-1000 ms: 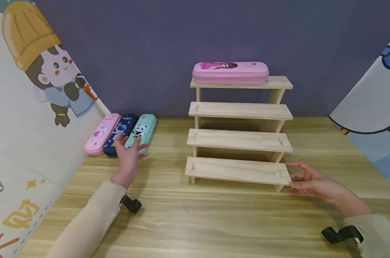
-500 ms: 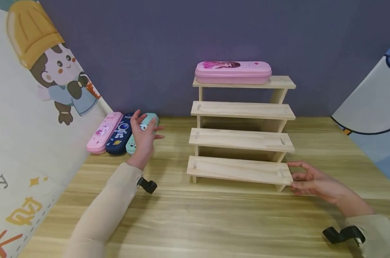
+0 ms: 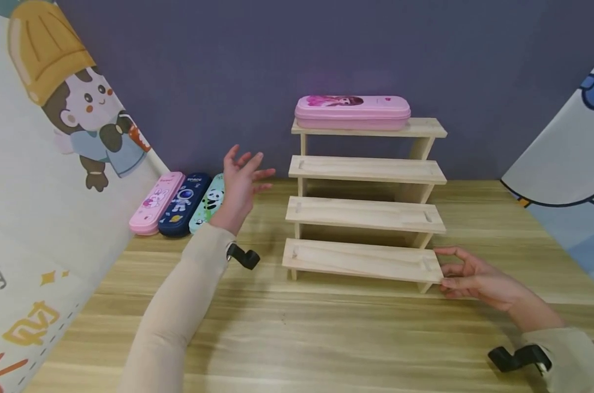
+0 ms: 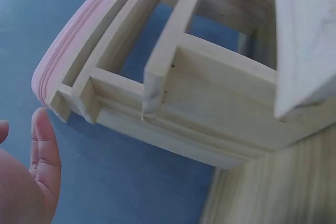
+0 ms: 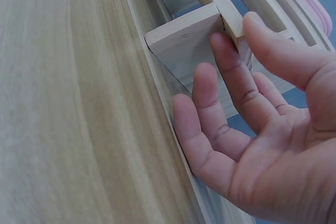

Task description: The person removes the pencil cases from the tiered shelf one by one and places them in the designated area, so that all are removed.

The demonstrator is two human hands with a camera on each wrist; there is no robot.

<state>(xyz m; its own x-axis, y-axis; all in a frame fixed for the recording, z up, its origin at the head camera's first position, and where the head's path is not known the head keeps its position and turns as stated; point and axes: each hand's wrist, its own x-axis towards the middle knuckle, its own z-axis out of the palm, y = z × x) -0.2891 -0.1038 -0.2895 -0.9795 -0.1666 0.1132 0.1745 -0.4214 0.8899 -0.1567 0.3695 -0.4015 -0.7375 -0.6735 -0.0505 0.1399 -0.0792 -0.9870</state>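
Note:
A stepped wooden display rack (image 3: 366,213) stands on the wood-grain table. On its top step lies a pink pencil case (image 3: 353,114) with a girl printed on the lid; the lower steps hold nothing. My right hand (image 3: 488,284) holds the right end of the lowest step (image 3: 361,259), thumb at the front corner; the right wrist view shows its fingers (image 5: 226,59) bent at the board's end. My left hand (image 3: 240,183) is raised left of the rack with fingers spread, holding nothing. Its wrist view shows the fingers (image 4: 46,145) apart from the rack.
Three pencil cases lie side by side at the table's back left: pink (image 3: 156,204), navy with an astronaut (image 3: 184,204), and mint with a panda (image 3: 213,199), partly hidden by my left arm. A dark blue wall (image 3: 208,82) rises behind; printed panels flank both sides.
My left hand has moved from above the navy and mint pencil cases to the right and farther back, rising, with nothing in it. My right hand has stayed at the lowest step.

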